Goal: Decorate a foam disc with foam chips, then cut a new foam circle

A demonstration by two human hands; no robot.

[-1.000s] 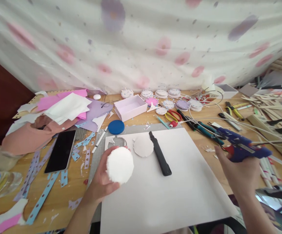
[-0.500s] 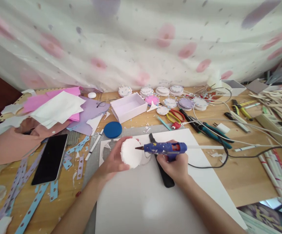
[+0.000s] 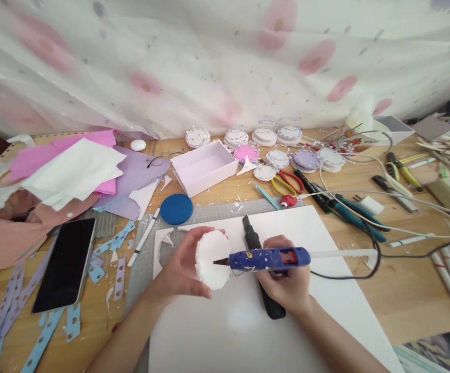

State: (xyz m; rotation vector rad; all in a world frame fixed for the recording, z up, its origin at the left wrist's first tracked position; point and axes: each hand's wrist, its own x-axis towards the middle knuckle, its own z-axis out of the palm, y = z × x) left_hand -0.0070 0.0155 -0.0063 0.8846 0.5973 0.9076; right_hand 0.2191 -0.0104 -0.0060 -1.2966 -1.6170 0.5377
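My left hand [image 3: 184, 267] grips a round white disc [image 3: 209, 254] with a ragged rim by its left edge, tilted toward me above the white board [image 3: 217, 331]. In my right hand [image 3: 287, 280] is a blue glue gun [image 3: 267, 259], its dark nozzle pointing left over the face of the disc. Whether the tip touches the disc, I cannot tell. A white glue stick [image 3: 337, 253] juts from the gun's back end. Beneath the gun, a black-handled tool [image 3: 269, 300] lies on the board, partly hidden by my right hand.
Behind the board stand a pale open box [image 3: 205, 168] and several decorated round pieces [image 3: 246, 154]. A blue lid [image 3: 176, 209] and a phone [image 3: 65, 264] lie to the left. Scissors [image 3: 287, 182], pliers [image 3: 355, 217] and a looping white cable [image 3: 365, 221] lie to the right.
The whole view has shifted a little. The glue gun's nozzle has moved from the disc's right side to over its middle, and the disc is turned slightly more sideways.
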